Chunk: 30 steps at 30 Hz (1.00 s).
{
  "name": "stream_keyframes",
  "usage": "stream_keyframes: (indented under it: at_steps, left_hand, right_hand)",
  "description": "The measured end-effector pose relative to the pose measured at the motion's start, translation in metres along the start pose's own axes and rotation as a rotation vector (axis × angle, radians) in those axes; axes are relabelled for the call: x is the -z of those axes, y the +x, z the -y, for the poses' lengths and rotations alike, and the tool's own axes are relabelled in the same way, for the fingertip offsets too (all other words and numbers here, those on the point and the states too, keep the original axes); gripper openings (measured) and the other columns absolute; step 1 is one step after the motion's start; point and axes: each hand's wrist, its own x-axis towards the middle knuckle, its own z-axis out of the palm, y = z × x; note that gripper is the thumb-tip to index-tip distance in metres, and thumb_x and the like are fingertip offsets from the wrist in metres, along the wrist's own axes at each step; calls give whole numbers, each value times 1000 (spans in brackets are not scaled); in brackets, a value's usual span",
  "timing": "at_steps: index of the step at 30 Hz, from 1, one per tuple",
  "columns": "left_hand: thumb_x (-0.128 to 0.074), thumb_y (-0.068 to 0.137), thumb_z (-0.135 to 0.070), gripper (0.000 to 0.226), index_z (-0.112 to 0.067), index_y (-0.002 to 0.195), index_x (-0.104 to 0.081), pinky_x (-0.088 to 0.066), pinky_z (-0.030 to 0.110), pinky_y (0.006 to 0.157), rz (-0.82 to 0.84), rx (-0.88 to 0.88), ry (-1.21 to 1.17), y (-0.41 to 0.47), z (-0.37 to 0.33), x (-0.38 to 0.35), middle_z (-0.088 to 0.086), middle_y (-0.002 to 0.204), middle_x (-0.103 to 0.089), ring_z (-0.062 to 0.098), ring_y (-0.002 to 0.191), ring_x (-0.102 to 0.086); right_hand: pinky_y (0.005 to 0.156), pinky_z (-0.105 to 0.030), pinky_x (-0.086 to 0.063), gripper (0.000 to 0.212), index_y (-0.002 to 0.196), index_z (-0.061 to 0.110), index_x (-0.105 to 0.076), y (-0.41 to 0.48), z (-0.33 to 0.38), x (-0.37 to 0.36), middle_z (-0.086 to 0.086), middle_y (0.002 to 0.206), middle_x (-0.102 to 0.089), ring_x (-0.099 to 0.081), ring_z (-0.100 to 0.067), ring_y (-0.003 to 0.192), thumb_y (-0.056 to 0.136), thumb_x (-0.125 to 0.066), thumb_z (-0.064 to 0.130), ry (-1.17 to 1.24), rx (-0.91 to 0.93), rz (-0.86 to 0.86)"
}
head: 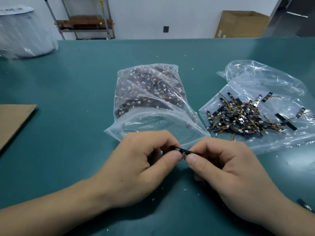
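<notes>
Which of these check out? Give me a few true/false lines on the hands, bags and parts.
1. The left hand and right hand both pinch one black strip. True.
2. The pile of loose strips lies right of the middle bag. True.
3. The middle bag is empty. False: it is packed with wired strips.
4. The cardboard sheet lies at the right edge of the table. False: the cardboard sheet lies at the left edge.
5. The table is red. False: it is teal.
</notes>
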Motion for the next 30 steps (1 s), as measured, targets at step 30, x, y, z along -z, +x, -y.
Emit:
stream_keyframes:
  at_steps: [30]
  left_hand:
    - [-62, 95, -17, 18, -19, 78, -68, -37, 17, 52, 52, 47, -60, 1, -5, 4, -4, 58, -57, 12, 52, -48]
  right_hand:
    - [56, -27, -45, 26, 80, 30, -62, -1, 5, -1, 11, 65, -66, -61, -12, 59, 98, -47, 41, -242, 90, 70]
